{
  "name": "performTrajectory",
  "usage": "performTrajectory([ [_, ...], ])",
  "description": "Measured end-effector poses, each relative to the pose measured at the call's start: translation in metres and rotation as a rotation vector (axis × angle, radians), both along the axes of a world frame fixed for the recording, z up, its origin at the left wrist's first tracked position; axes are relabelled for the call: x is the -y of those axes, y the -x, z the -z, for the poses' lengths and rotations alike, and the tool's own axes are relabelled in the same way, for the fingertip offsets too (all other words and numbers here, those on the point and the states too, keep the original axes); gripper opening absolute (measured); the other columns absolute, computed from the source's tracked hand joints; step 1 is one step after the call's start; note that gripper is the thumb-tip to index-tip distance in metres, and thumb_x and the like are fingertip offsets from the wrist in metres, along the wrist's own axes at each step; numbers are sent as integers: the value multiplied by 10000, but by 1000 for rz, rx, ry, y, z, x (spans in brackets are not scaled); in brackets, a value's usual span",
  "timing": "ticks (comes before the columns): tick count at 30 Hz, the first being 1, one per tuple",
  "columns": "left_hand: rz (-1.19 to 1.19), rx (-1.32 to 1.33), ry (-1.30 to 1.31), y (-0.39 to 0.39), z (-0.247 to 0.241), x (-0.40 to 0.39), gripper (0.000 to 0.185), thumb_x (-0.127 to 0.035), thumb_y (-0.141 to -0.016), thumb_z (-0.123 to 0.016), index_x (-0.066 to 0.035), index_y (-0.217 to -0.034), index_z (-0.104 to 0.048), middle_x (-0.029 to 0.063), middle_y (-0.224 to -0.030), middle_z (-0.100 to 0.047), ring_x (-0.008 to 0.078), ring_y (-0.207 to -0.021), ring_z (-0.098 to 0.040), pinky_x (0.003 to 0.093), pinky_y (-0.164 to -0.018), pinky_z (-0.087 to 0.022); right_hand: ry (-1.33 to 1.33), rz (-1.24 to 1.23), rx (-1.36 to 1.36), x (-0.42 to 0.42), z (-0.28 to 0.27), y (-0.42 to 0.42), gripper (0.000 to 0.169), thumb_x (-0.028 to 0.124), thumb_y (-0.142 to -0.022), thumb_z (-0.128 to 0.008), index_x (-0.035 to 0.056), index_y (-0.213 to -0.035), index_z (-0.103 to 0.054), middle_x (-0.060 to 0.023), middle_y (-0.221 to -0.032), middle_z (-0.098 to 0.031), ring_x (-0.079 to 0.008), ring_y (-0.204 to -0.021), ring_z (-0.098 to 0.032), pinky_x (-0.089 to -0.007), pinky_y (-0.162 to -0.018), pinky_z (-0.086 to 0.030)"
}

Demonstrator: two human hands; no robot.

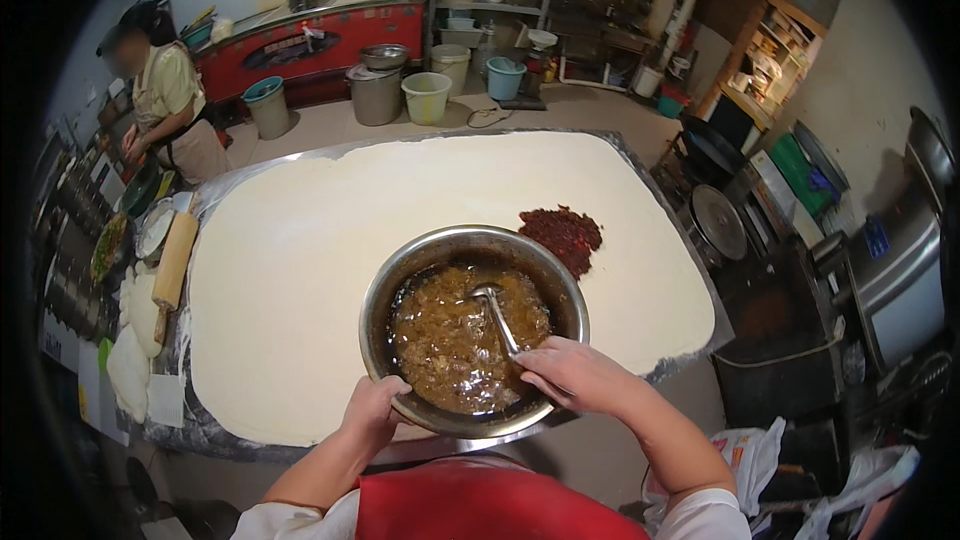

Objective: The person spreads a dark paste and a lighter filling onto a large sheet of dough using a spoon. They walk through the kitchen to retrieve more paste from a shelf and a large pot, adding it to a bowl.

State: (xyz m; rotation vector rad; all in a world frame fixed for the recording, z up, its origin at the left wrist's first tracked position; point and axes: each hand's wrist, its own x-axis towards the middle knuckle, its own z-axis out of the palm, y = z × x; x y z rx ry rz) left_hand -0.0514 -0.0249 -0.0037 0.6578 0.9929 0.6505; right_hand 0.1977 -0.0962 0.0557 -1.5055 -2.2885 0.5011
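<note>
My left hand (377,406) grips the lower left rim of a steel bowl (381,292), its thumb over the edge. The bowl holds an oily brown mixture (442,330) with a wet shine. My right hand (562,375) is closed on the handle of a metal ladle (501,321), whose head rests in the mixture. Beneath and beyond the bowl, a broad sheet of pale rolled dough (285,277) covers most of the worktable. A dark red, coarse paste (562,236) lies in a patch on the dough, just past the bowl's upper right rim.
A wooden rolling pin (174,262) and dough lumps (129,371) lie at the table's left edge. Another person (169,97) stands at the upper left. Buckets (426,99) and a large pot (375,99) stand on the floor behind; a lidded pan (718,221) is at the right.
</note>
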Motion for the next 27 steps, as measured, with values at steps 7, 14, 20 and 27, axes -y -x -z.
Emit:
performTrajectory([
  [7, -71, 59, -45, -2, 15, -29, 228, -109, -667, -499, 59, -818, -524, 105, -681, -556, 207, -536, -545, 315, -471, -444, 122, -157, -189, -17, -27, -25, 227, 153, -806, -510, -10, -958, -552, -141, -778, -565, -278, -743, -535, -349, -646, -441],
  [14, -259, 3, -34, -29, 4, -22, 205, -79, -677, -500, 56, -830, -514, 112, -670, -550, 208, -539, -550, 315, -435, -449, 147, -477, -274, -43, -1, -22, 246, 160, -812, -493, -30, -965, -533, -146, -813, -558, -271, -808, -515, -340, -693, -435],
  [20, -474, -31, 18, -54, 7, -3, 154, -23, -671, -505, 64, -797, -490, 105, -634, -504, 214, -500, -519, 318, -389, -433, -14, -583, -282, -66, 24, -13, 175, 111, -762, -492, -3, -892, -518, -138, -737, -511, -262, -742, -499, -346, -658, -423],
  [27, -567, -92, 50, -78, -6, 12, 145, 6, -665, -492, 72, -794, -479, 116, -649, -517, 212, -525, -550, 320, -408, -482, -221, -633, -235, -81, 45, -21, 100, 87, -740, -547, 26, -774, -475, -87, -616, -464, -239, -580, -469, -319, -536, -402],
])
